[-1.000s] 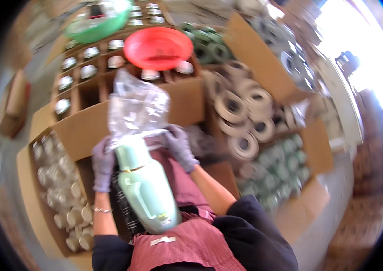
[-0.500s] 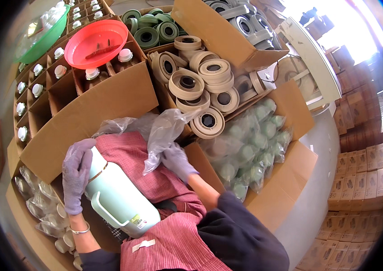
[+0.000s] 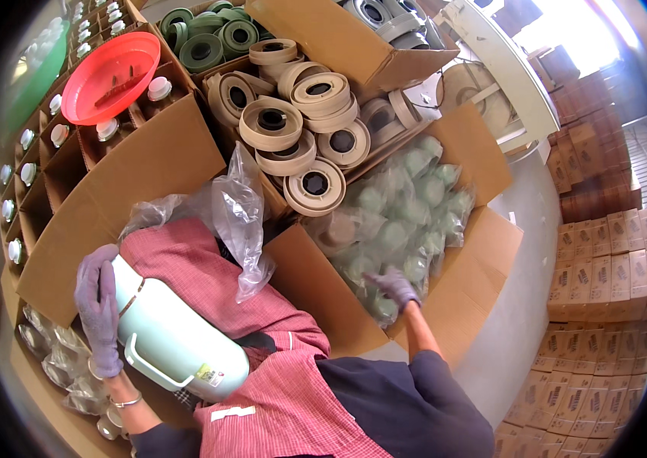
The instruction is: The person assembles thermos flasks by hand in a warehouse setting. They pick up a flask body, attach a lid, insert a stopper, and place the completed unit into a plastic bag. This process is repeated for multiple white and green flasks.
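A pale mint vacuum flask [image 3: 186, 328] with a side handle lies tilted across my lap, on a red checked apron [image 3: 209, 282]. My left hand [image 3: 100, 301], in a lilac-grey glove, is cupped against its upper end, steadying it. My right hand [image 3: 396, 287], gloved alike, hovers at the near side of an open carton [image 3: 465, 301]. Its fingers are apart and nothing shows in them. Inside that carton are several pale green cup-like parts [image 3: 392, 238] in clear plastic bags. A crumpled clear plastic bag [image 3: 239, 221] lies beyond the apron, touched by neither hand.
Ahead stands a box of beige ring-shaped parts [image 3: 314, 187], with green ones [image 3: 201, 50] behind. A divided carton [image 3: 132, 183] at left holds white-capped bottles and carries a red basin [image 3: 113, 76]. Bagged cups [image 3: 71, 359] lie lower left. Stacked cartons [image 3: 606, 267] rise at right.
My right hand has left the crumpled plastic bag and moved right, over the carton of bagged green parts. My left hand stays on the flask. The whole view has shifted somewhat.
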{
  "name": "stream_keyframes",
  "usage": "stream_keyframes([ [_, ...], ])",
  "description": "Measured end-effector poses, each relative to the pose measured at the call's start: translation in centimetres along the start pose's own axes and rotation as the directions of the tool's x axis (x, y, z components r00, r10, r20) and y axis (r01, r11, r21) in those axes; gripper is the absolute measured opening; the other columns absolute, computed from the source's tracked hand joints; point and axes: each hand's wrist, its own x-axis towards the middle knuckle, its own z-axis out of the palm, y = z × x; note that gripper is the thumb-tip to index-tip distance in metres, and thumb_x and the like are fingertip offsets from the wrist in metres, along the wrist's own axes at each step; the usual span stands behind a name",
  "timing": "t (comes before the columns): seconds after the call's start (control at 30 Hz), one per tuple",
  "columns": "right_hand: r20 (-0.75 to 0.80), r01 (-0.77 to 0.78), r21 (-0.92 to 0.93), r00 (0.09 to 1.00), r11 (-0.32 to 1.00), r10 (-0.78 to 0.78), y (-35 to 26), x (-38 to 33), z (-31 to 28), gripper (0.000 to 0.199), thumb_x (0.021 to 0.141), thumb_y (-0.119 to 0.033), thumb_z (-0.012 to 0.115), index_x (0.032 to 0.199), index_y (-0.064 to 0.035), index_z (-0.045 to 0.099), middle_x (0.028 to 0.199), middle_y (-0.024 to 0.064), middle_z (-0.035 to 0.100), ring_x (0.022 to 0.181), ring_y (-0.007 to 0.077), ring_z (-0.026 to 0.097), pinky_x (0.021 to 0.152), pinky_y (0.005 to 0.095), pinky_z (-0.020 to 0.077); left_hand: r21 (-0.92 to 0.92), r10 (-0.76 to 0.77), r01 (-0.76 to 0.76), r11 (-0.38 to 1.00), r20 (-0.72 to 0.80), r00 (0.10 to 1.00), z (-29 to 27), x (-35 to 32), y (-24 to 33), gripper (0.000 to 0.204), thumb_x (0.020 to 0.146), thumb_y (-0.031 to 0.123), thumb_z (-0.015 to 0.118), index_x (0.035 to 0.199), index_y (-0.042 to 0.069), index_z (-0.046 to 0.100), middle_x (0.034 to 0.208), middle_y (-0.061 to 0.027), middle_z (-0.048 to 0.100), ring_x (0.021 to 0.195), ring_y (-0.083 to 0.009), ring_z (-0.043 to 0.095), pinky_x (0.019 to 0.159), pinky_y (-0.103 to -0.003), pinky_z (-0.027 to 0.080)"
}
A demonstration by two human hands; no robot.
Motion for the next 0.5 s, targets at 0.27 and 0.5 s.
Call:
stream_keyframes([
  [0.27, 0.529, 0.389, 0.571, 0.500, 0.723, -0.686, -11.4, -7.1, -2.8, 0.010, 0.091, -0.009, 0.061, 0.096, -0.0031, 0.067, 0.080, 0.0069, 0.068, 0.082, 0.0174, 0.069, 0.074, 0.0325, 0.0561, 0.005, 0.022, -0.022, 1.000, 0.017, 1.000, -1.0, 0.5, 1.7, 0.018, 0.096, 0.009, 0.053, 0.105, -0.001, 0.065, 0.101, -0.0125, 0.067, 0.098, -0.0266, 0.063, 0.090, -0.035, 0.048],
  [0.5, 0.038, -0.171, 0.980, -0.327, 0.098, -0.944, -38.3, -15.1, -1.2, 0.034, 0.101, -0.029, 0.048, 0.120, -0.0034, 0.057, 0.115, 0.0116, 0.065, 0.104, 0.0279, 0.064, 0.097, 0.0437, 0.0483, -0.487, 0.003, 0.069, 0.871, 0.146, 0.989, -1.1, 2.9, 4.0, 0.042, 0.092, 0.023, 0.066, 0.127, 0.001, 0.057, 0.122, -0.0126, 0.063, 0.117, -0.0233, 0.057, 0.102, -0.036, 0.042],
])
